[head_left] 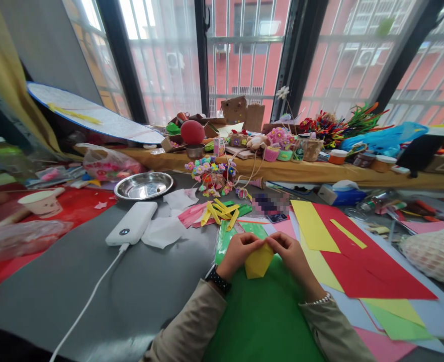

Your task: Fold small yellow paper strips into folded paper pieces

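A folded piece of yellow paper (258,262) is held up between my two hands, over a green sheet (267,317). My left hand (242,250) pinches its upper left edge, thumb and fingers together. On the other side my right hand (287,249) grips the upper right edge, so the fingertips of both hands nearly meet at the top. Just beyond the hands lies a small pile of folded yellow paper strips (219,212), with some green strips (240,208) beside it.
Right of me are red paper (383,271), yellow paper (314,229) and other coloured sheets. Leftward sit a white power bank (131,226) with its cable, paper scraps (164,232) and a metal plate (144,186). Craft flowers (211,176) stand ahead, before a cluttered windowsill (282,171).
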{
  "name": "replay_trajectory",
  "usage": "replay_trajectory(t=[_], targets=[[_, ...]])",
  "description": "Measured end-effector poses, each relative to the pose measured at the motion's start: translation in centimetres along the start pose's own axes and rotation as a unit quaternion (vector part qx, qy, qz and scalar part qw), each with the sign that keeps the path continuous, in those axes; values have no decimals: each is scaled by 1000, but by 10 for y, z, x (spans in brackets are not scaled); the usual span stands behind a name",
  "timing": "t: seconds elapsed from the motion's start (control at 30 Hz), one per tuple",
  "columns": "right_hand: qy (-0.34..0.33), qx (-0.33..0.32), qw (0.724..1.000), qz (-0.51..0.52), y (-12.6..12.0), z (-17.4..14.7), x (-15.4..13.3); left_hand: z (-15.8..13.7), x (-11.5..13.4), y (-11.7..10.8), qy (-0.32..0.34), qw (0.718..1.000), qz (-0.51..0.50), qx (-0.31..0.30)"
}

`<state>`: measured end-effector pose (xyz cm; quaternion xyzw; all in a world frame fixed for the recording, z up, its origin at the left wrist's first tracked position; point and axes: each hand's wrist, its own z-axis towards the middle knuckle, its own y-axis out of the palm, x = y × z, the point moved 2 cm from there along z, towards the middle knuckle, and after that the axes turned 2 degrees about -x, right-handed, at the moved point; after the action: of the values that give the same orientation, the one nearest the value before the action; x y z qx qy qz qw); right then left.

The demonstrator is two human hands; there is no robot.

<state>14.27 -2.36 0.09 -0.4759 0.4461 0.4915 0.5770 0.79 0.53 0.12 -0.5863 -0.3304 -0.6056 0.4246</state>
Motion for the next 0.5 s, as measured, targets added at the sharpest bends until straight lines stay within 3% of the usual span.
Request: replay_trajectory(t=[0.3, 0.5], targets=[[-23, 36, 999, 4, 0, 0, 1, 2, -4, -1, -9, 1000, -3, 23], [12, -2, 1000, 19, -1, 2, 6, 3, -5, -3, -10, 1000, 2, 26]])
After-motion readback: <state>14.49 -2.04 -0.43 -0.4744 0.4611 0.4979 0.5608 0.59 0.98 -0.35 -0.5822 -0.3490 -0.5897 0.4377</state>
